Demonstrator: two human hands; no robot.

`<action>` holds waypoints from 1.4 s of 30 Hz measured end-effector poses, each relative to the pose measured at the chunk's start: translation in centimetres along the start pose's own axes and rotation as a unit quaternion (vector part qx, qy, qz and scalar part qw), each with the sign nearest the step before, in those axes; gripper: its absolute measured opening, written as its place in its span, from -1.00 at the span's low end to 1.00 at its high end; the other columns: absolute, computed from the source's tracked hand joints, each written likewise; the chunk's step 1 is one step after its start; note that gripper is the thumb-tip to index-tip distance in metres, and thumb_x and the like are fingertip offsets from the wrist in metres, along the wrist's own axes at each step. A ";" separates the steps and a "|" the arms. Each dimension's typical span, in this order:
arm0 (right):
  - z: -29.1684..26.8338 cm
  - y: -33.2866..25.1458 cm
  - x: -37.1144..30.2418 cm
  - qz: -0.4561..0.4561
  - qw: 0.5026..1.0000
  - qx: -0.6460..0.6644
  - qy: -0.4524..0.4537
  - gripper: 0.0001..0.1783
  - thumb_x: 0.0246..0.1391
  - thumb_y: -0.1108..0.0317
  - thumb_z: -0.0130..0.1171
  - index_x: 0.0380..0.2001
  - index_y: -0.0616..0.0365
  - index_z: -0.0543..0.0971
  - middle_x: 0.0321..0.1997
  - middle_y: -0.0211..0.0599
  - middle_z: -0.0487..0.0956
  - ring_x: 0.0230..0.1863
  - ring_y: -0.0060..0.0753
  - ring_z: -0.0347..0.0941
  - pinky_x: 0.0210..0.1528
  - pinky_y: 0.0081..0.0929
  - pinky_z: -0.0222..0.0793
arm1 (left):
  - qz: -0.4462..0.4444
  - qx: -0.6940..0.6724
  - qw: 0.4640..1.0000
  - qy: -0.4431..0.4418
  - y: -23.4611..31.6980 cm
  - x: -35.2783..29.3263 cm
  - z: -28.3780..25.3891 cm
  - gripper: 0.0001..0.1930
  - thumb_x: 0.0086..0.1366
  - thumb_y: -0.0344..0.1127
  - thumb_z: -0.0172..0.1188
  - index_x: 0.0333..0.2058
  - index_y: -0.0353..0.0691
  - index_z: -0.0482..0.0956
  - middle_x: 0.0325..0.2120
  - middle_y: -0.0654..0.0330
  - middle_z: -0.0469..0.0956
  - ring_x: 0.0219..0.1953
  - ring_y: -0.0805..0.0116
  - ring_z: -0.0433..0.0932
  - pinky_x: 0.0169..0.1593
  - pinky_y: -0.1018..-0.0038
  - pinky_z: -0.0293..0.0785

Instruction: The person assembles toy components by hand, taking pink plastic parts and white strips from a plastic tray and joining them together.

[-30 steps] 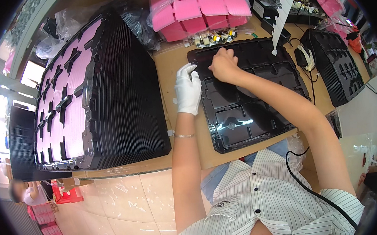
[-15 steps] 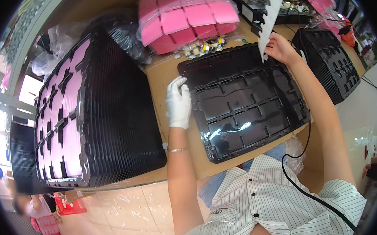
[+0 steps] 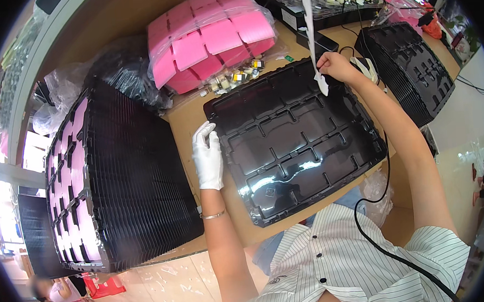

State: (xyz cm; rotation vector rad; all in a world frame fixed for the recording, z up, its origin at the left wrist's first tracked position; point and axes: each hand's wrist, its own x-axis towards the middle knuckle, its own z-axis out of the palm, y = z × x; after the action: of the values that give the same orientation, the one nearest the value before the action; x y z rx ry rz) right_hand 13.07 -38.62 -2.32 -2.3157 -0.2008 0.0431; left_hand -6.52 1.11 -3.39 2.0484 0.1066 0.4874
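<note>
A black plastic tray (image 3: 302, 130) with moulded compartments lies on the brown table in front of me. My left hand (image 3: 207, 159), in a white glove, is beside the tray's left edge. Its fingers are loosely bent and hold nothing that I can see. My bare right hand (image 3: 334, 67) is closed, pinching a long white strip (image 3: 311, 39) over the tray's far right part. The strip appears nearly edge-on, its uneven lower end hanging just above or on the tray; I cannot tell whether they touch.
A tall stack of black trays with pink sheets (image 3: 137, 181) stands left. Wrapped pink pads (image 3: 211, 32) and small loose parts (image 3: 228, 80) lie behind the tray. More black trays (image 3: 410, 72) stand right. A black cable (image 3: 371, 237) crosses my shirt.
My right hand has turned the white strip from broadside to nearly edge-on, its end now lower over the tray. My left hand stays near the tray's left edge. The whole view has shifted.
</note>
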 end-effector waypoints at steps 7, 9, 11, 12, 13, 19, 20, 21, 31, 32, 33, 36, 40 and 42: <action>-0.6 -3.9 -0.5 0.041 0.991 -0.096 -0.084 -0.84 -0.17 0.47 0.36 -0.43 0.25 0.65 -0.45 -0.22 0.65 -0.35 -0.38 0.59 -0.22 -0.45 0.47 | -0.013 -0.010 1.000 -0.002 0.0 0.0 -0.3 -0.80 0.38 -0.43 0.02 -0.09 -0.31 0.54 0.07 0.11 0.44 0.12 0.28 0.42 0.23 0.41 0.30; -0.4 -4.8 -0.6 0.032 0.974 -0.209 -0.084 -0.84 -0.19 0.38 0.40 -0.55 0.25 0.66 -0.46 -0.08 0.65 -0.35 -0.21 0.61 -0.21 -0.35 0.48 | -0.020 -0.020 1.000 -0.002 0.0 0.0 -0.2 -0.80 0.38 -0.43 0.02 -0.09 -0.31 0.54 0.07 0.12 0.45 0.13 0.28 0.42 0.23 0.41 0.30; -0.2 -4.9 -0.5 0.028 0.968 -0.237 -0.072 -0.82 -0.18 0.35 0.39 -0.56 0.25 0.66 -0.46 -0.02 0.64 -0.34 -0.14 0.61 -0.21 -0.32 0.48 | -0.027 -0.031 0.999 -0.004 0.2 0.0 -0.1 -0.80 0.38 -0.43 0.02 -0.09 -0.31 0.54 0.07 0.12 0.45 0.13 0.29 0.42 0.23 0.41 0.30; -0.2 -5.0 -0.4 0.022 0.962 -0.264 -0.060 -0.80 -0.17 0.32 0.39 -0.56 0.26 0.66 -0.46 0.03 0.62 -0.33 -0.08 0.61 -0.22 -0.29 0.48 | -0.028 -0.029 0.999 -0.004 0.2 0.0 0.0 -0.80 0.38 -0.43 0.02 -0.09 -0.31 0.54 0.07 0.12 0.44 0.13 0.29 0.42 0.23 0.41 0.30; 0.0 -5.0 -0.2 0.023 0.962 -0.265 -0.060 -0.80 -0.17 0.32 0.39 -0.56 0.26 0.66 -0.46 0.03 0.62 -0.33 -0.08 0.61 -0.22 -0.29 0.48 | -0.029 -0.027 0.999 -0.003 0.2 0.0 0.0 -0.80 0.38 -0.43 0.02 -0.08 -0.31 0.54 0.07 0.12 0.44 0.13 0.29 0.42 0.23 0.41 0.30; 0.5 -5.0 -0.3 0.024 0.945 -0.315 -0.084 -0.72 -0.09 0.35 0.29 -0.35 0.37 0.64 -0.22 0.13 0.62 -0.11 0.08 0.57 -0.07 -0.16 0.48 | -0.030 -0.035 0.999 -0.008 0.2 -0.1 -0.3 -0.78 0.37 -0.41 0.05 -0.07 -0.31 0.54 0.09 0.10 0.42 0.13 0.27 0.42 0.23 0.40 0.31; 0.1 -4.5 -0.4 0.014 0.955 -0.279 -0.099 -0.76 -0.06 0.37 0.27 -0.38 0.36 0.63 -0.26 0.12 0.62 -0.14 0.09 0.57 -0.10 -0.16 0.48 | -0.029 -0.036 0.999 -0.007 0.4 -0.1 -0.2 -0.78 0.37 -0.41 0.05 -0.07 -0.31 0.54 0.09 0.10 0.42 0.13 0.27 0.42 0.23 0.40 0.31; -0.2 -4.1 -0.6 0.004 0.963 -0.243 -0.114 -0.80 -0.04 0.39 0.24 -0.41 0.35 0.63 -0.31 0.10 0.62 -0.18 0.10 0.57 -0.13 -0.16 0.47 | -0.043 -0.033 0.998 -0.014 0.8 -0.1 0.0 -0.77 0.35 -0.39 0.08 -0.06 -0.31 0.53 0.11 0.08 0.40 0.12 0.25 0.42 0.23 0.39 0.31; -2.2 -2.7 -6.0 -0.115 0.975 0.190 -0.034 -0.86 0.15 0.32 0.22 -0.41 0.13 0.52 -0.33 -0.54 0.51 -0.37 -0.70 0.34 -0.34 -0.61 0.30 | 0.007 0.062 0.998 0.008 0.5 -0.4 1.9 -0.67 0.30 -0.28 0.17 -0.01 -0.29 0.50 0.14 0.00 0.34 0.21 0.10 0.32 0.29 0.29 0.22; -4.3 -5.0 -8.4 -0.027 0.948 0.302 -0.091 -0.90 0.15 0.34 0.21 -0.40 0.07 0.51 -0.35 -0.59 0.49 -0.44 -0.76 0.27 -0.45 -0.69 0.16 | -0.006 0.059 0.998 0.010 -0.2 -0.7 1.2 -0.67 0.30 -0.28 0.18 -0.01 -0.28 0.50 0.14 0.00 0.34 0.21 0.10 0.32 0.28 0.29 0.24; -6.5 -4.7 -11.2 -0.009 0.935 0.347 -0.075 -0.87 0.15 0.33 0.20 -0.41 0.02 0.44 -0.41 -0.61 0.39 -0.49 -0.76 0.18 -0.48 -0.75 0.07 | -0.012 0.047 0.999 0.009 -0.1 -0.7 1.1 -0.66 0.29 -0.27 0.19 -0.01 -0.28 0.50 0.14 0.01 0.35 0.21 0.11 0.33 0.27 0.30 0.25; -11.7 2.8 -20.7 -0.031 0.907 0.385 -0.167 -0.69 -0.05 0.30 0.37 -0.48 0.07 0.38 -0.53 -0.52 0.37 -0.50 -0.68 0.26 -0.50 -0.66 0.14 | -0.017 0.062 0.998 0.006 0.5 -0.8 0.7 -0.66 0.29 -0.27 0.19 -0.01 -0.29 0.50 0.15 0.00 0.34 0.21 0.11 0.33 0.27 0.31 0.26; -13.7 13.1 -34.2 0.326 0.877 0.251 -0.247 -0.79 -0.08 0.38 0.40 -0.35 0.14 0.59 -0.39 -0.50 0.62 -0.41 -0.70 0.49 -0.34 -0.67 0.41 | 0.002 0.118 0.993 -0.018 2.2 -0.9 0.9 -0.52 0.17 -0.23 0.29 0.04 -0.30 0.47 0.20 -0.01 0.25 0.25 0.07 0.28 0.31 0.27 0.21; -11.6 24.7 -42.4 0.359 0.884 -0.040 -0.297 -0.81 0.02 0.31 0.31 -0.29 0.12 0.61 -0.36 -0.34 0.63 -0.33 -0.41 0.55 -0.24 -0.48 0.47 | 0.006 0.137 0.989 -0.048 2.9 -0.8 1.1 -0.41 0.12 -0.24 0.32 0.11 -0.32 0.40 0.24 -0.01 0.19 0.30 0.04 0.19 0.35 0.24 0.15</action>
State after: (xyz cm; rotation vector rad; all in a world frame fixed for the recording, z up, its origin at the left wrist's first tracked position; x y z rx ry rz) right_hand -24.43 -70.36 -13.76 -2.2663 0.3746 1.1388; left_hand -7.21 -1.50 -1.65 2.3389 0.1074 0.3975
